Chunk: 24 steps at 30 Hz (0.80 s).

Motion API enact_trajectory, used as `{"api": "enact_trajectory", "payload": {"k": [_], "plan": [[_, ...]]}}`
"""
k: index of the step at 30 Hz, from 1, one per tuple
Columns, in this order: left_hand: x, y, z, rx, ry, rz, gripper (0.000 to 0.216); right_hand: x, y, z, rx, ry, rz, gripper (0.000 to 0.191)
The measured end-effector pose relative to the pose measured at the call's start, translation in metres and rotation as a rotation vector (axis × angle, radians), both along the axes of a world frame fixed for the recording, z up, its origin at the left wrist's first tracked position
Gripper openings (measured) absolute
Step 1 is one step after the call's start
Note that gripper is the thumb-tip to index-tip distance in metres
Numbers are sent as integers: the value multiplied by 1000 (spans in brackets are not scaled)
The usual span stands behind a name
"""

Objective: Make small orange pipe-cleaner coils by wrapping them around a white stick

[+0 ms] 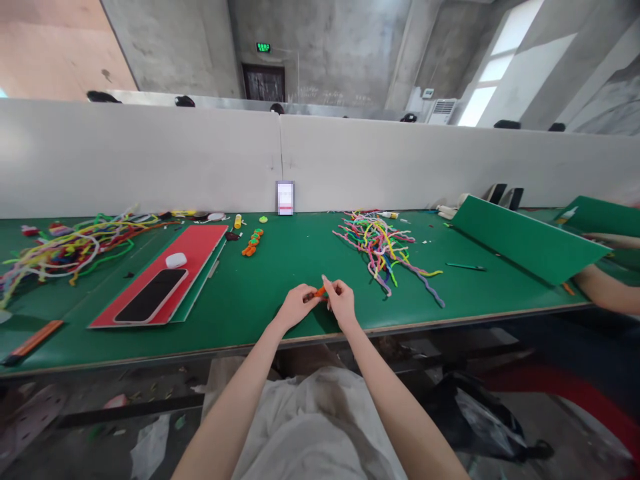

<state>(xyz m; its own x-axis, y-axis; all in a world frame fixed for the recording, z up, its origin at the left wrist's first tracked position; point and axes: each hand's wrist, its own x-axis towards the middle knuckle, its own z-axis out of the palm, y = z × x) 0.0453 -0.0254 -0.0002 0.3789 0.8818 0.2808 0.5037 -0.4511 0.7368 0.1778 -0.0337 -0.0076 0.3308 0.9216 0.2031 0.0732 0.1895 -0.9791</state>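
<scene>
Close to the table's front edge, my left hand and my right hand meet around a small orange pipe cleaner. Fingers of both hands are pinched on it, and they cover most of its shape. Further back to the left lie small finished-looking pieces of coiled orange and green pipe cleaner. To the right of my hands spreads a loose pile of many-coloured pipe cleaners.
On the left, a red board bears a phone and a white case. Another pipe-cleaner pile lies beyond. A lit phone leans on the partition. At right are a green pencil, a green board and a person's arm.
</scene>
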Motion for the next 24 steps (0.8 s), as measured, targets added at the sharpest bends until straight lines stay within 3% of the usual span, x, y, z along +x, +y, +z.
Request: {"api": "enact_trajectory", "payload": {"k": [8,24], "plan": [[1,-2,2,40,38,-1,26,0,0,-2,28,-49,-25,43],[-1,-3,4,28,68,-21,19,1,-1,-2,24,-30,20,43]]}}
